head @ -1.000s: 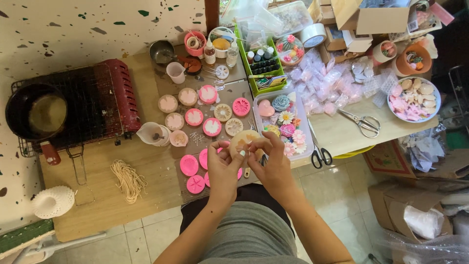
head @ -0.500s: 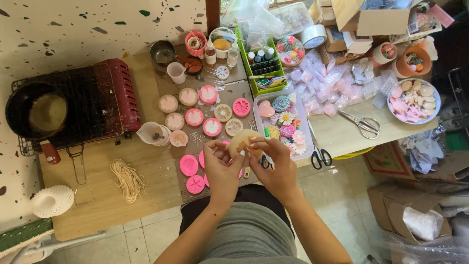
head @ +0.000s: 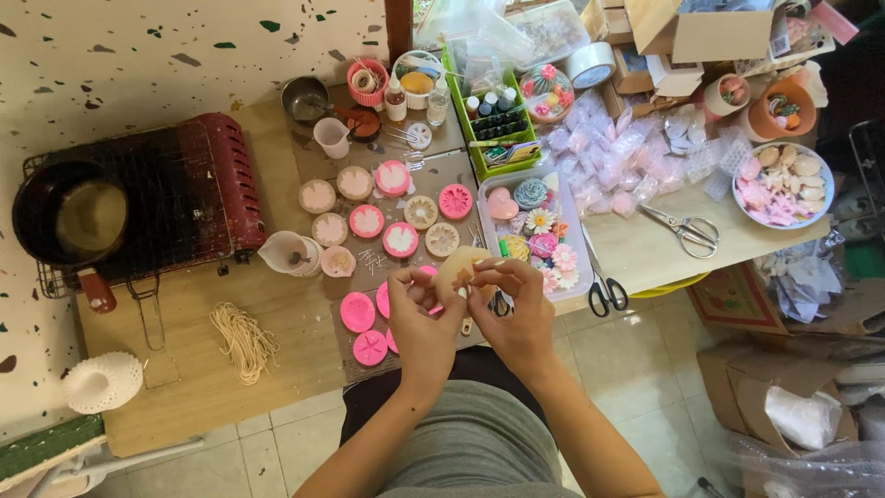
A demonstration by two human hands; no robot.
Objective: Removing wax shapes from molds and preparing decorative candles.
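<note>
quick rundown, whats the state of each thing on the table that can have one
left hand: gripping the cream round piece
right hand: pinching the piece's top edge
cream round piece: held up between both hands
black pan: on the red stove, pale contents inside
clear tray: open, filled with flower shapes
black-handled scissors: lying shut
steel scissors: lying, blades slightly apart

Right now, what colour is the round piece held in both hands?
Pale cream-beige round mould piece, pinched between left hand and right hand; the head view shows it best.

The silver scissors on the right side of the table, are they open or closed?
Closed. The silver scissors lie flat on the wooden table, their two blades together in one point toward the upper left, handles toward the lower right.
</note>
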